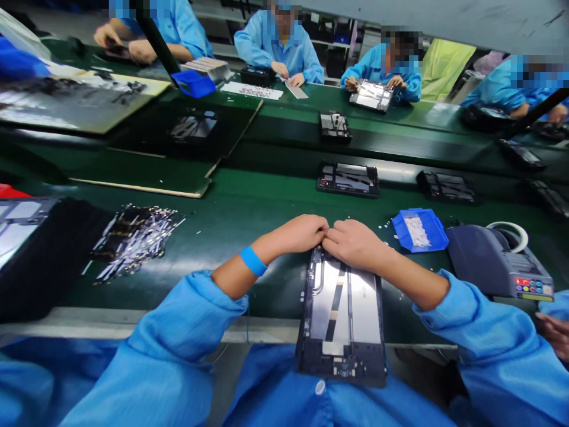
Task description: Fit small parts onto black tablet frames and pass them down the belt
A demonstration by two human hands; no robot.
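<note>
An opened tablet (364, 308) lies in front of me, its near end jutting over the table edge toward my body. Silver panels, a dark flat cable and a small circuit board show inside it. At its far end, my left hand (306, 231) is closed, with fingertips pinched near the corner. Touching it, my right hand (353, 242) is also closed over that same end. Whatever the fingertips grip is hidden by the fingers. A blue band (253, 261) circles my left wrist.
Left of me lies a pile of thin strips (136, 237). To the right stand a blue tray (420, 231) of small white pieces and a grey tape dispenser (498, 261). More opened tablets (349, 179) lie beyond on the line. Several co-workers (280, 47) sit across.
</note>
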